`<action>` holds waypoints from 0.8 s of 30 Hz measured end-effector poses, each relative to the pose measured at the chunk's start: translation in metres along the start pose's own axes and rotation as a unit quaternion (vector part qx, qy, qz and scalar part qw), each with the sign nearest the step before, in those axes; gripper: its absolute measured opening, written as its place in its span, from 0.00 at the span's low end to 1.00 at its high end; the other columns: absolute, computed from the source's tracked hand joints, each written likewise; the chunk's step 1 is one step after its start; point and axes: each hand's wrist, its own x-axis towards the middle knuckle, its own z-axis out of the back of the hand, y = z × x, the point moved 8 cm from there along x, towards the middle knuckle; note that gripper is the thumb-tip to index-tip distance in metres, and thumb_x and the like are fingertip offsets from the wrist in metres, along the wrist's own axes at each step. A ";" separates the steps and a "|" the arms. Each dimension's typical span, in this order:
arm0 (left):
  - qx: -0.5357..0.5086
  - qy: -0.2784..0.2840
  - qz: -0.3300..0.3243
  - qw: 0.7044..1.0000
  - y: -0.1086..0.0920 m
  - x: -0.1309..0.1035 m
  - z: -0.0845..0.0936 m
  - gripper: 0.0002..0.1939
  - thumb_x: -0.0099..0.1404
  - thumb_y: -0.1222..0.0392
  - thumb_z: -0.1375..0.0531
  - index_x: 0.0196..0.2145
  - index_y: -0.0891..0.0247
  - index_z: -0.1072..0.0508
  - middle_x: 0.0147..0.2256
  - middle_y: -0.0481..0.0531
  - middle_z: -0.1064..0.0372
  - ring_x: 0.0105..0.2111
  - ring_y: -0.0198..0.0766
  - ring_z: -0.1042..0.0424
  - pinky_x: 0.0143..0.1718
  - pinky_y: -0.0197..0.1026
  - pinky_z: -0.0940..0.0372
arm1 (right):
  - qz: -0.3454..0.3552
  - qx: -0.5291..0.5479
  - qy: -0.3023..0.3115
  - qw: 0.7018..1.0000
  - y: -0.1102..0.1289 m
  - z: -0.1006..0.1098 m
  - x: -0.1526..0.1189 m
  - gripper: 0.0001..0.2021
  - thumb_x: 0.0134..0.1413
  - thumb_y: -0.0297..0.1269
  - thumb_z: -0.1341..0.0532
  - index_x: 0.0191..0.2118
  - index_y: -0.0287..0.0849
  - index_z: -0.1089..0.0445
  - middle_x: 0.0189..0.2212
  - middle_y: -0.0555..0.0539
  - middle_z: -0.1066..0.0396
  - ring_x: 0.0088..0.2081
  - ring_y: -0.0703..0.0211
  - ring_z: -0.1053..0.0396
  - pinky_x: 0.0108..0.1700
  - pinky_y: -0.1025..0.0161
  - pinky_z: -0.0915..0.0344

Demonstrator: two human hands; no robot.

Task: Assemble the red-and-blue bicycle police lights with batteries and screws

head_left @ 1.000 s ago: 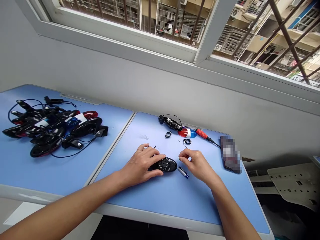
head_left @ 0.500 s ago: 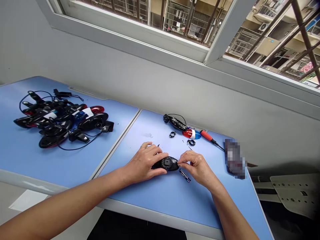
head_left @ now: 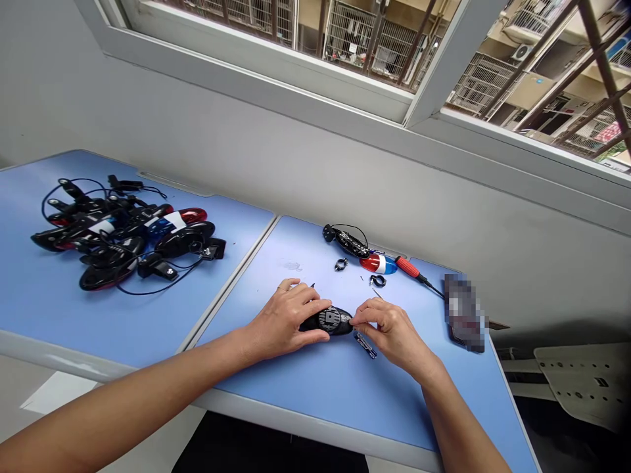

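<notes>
A black oval bike-light housing (head_left: 340, 320) lies on the blue table with its ribbed round part facing up. My left hand (head_left: 294, 314) grips its left end, thumb on the near side and fingers on the far side. At the right tip my right hand (head_left: 382, 322) is closed in a pinch; whatever is between the fingertips is too small to make out. Just below that hand, dark batteries (head_left: 365, 345) rest on the table. Farther back are two black clamp rings, one to the left (head_left: 340, 264) and the other nearer (head_left: 378, 280).
Behind lie an open black housing (head_left: 351, 243) with a cable, a red-and-blue lens (head_left: 378, 264) and a red-handled screwdriver (head_left: 407, 267). A pixelated object (head_left: 463, 312) sits by the right edge. Several bike lights (head_left: 182, 240) are heaped on the left table. A wall and window rise behind.
Both hands stay almost in place on the housing. The right hand and wrist shift very slightly, and the view moves a little.
</notes>
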 end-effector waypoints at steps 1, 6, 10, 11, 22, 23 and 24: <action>0.000 0.000 0.000 1.000 0.000 0.000 0.000 0.23 0.63 0.47 0.36 0.51 0.62 0.28 0.40 0.55 0.28 0.40 0.45 0.29 0.54 0.58 0.44 | -0.003 -0.010 0.001 1.000 -0.001 -0.003 0.000 0.08 0.60 0.31 0.39 0.36 0.49 0.22 0.34 0.50 0.24 0.37 0.59 0.29 0.39 0.61 0.34; -0.001 0.004 0.002 1.000 -0.001 0.001 0.001 0.23 0.63 0.47 0.36 0.51 0.62 0.28 0.40 0.55 0.28 0.39 0.45 0.29 0.54 0.57 0.44 | -0.022 0.018 0.014 0.999 -0.003 0.002 -0.001 0.08 0.59 0.33 0.38 0.38 0.51 0.22 0.35 0.50 0.23 0.38 0.59 0.29 0.40 0.61 0.34; 0.002 0.004 0.003 1.000 -0.002 0.001 0.001 0.22 0.64 0.49 0.36 0.51 0.62 0.29 0.40 0.55 0.28 0.40 0.45 0.30 0.53 0.56 0.44 | -0.123 0.031 -0.068 0.990 -0.023 0.050 -0.012 0.08 0.58 0.40 0.39 0.40 0.48 0.23 0.38 0.48 0.23 0.36 0.58 0.28 0.35 0.63 0.34; 0.003 0.002 0.001 1.000 -0.003 0.001 0.001 0.21 0.64 0.49 0.37 0.51 0.62 0.29 0.40 0.55 0.28 0.39 0.45 0.30 0.53 0.56 0.44 | -0.168 0.002 -0.088 0.982 -0.031 0.063 -0.018 0.09 0.58 0.42 0.39 0.39 0.48 0.23 0.38 0.49 0.23 0.35 0.58 0.28 0.35 0.62 0.35; -0.008 -0.016 -0.007 1.000 -0.001 -0.005 -0.005 0.20 0.66 0.50 0.39 0.52 0.59 0.30 0.42 0.54 0.27 0.41 0.44 0.30 0.55 0.58 0.46 | -0.305 -0.236 0.003 0.922 -0.063 0.050 -0.064 0.05 0.50 0.33 0.34 0.36 0.46 0.26 0.39 0.45 0.24 0.42 0.51 0.28 0.33 0.63 0.41; -0.009 -0.017 -0.006 1.000 -0.001 -0.005 -0.005 0.20 0.65 0.51 0.39 0.52 0.59 0.30 0.42 0.54 0.27 0.41 0.44 0.30 0.55 0.58 0.46 | -0.299 -0.237 -0.006 0.924 -0.063 0.047 -0.067 0.04 0.52 0.32 0.36 0.36 0.45 0.26 0.40 0.45 0.25 0.43 0.51 0.28 0.33 0.63 0.40; -0.009 -0.018 -0.005 1.000 -0.001 -0.005 -0.004 0.19 0.65 0.51 0.39 0.52 0.59 0.30 0.42 0.53 0.27 0.41 0.45 0.30 0.55 0.58 0.46 | -0.293 -0.236 -0.017 0.926 -0.064 0.045 -0.069 0.04 0.54 0.31 0.38 0.36 0.45 0.27 0.40 0.44 0.25 0.42 0.52 0.28 0.33 0.63 0.40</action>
